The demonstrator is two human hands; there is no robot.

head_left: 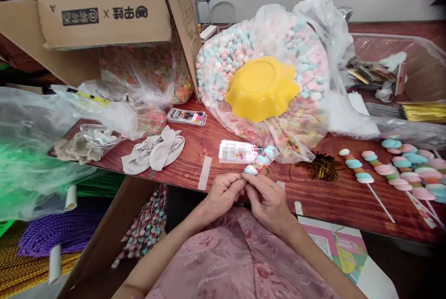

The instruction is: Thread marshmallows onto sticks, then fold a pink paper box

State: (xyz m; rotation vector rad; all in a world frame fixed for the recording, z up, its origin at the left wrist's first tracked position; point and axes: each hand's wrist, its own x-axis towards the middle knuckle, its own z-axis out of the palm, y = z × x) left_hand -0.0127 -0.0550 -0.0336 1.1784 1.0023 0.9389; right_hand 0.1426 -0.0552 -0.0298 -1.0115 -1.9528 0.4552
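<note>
My left hand (223,193) and my right hand (266,201) meet at the near edge of the red-brown table (327,196). Together they pinch the lower end of a wrapped marshmallow skewer (262,159) that points up and to the right. Its pastel blue, pink and white pieces sit in clear film. A pile of gold twist ties (318,167) lies just right of my hands. Several bare marshmallow skewers (393,169) lie on the table at the right.
A big clear bag of pastel marshmallows (223,57) with a yellow bowl (261,87) on it fills the table's middle. A cardboard box (104,10) stands back left. White gloves (156,150) and a small packet (237,151) lie nearby. A lower box (101,243) holds finished skewers (146,229).
</note>
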